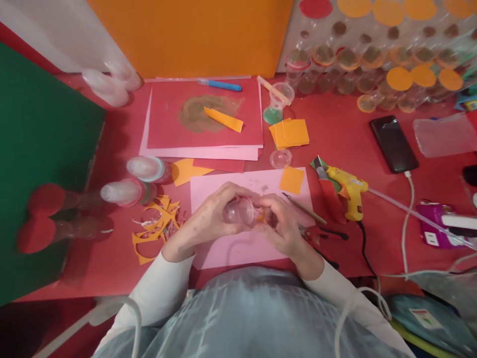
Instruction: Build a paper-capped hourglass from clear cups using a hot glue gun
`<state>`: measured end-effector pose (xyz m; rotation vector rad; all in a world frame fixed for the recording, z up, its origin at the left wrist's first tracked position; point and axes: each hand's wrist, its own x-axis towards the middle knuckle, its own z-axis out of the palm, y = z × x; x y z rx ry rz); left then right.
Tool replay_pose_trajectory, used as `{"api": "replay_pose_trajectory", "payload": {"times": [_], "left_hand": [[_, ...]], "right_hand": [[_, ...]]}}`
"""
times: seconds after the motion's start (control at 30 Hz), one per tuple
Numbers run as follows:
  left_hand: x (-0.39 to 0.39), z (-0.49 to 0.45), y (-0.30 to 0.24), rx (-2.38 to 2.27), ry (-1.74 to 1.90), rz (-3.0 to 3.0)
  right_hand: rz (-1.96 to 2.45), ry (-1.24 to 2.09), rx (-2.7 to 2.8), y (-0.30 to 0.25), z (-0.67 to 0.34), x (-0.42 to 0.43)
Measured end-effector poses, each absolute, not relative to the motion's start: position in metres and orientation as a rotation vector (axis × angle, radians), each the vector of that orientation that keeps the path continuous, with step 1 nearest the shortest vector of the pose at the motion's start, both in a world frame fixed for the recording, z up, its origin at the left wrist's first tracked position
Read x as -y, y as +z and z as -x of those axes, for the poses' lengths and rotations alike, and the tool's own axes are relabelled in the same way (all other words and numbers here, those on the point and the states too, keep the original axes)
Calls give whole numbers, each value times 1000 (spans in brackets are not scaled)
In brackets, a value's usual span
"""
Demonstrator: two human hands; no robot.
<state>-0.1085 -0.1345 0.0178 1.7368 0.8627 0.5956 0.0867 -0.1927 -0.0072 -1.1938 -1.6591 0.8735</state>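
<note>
Clear plastic makes the cup [235, 212] held over the pink paper [227, 254]. The left hand [210, 211] has its fingers wrapped round one end; the right hand [282, 223] grips the other end with its fingers. A yellow glue gun [347, 186] lies to the right.

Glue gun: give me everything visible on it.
The glue gun has a yellow, plastic-looking body and a darker nozzle pointing up-left in view. A long translucent stick extends from its rear; a black cord leaves the handle. It lies unheld, right of the pink sheet. Can't tell whether it's on.
</note>
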Motion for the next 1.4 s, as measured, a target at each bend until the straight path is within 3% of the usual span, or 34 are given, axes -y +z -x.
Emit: {"api": "replay_pose_trajectory", "payload": {"times": [0.27, 0.7, 1.4], "left_hand": [[135, 111, 14, -702, 463, -1789], [136, 109, 11, -716, 443, -1788], [137, 108, 15, -678, 439, -1803]], "right_hand": [[1180, 1252, 1541, -3, -85, 190], [1140, 1079, 1770, -5, -83, 194], [1096, 1159, 1707, -2, -82, 190]]}}
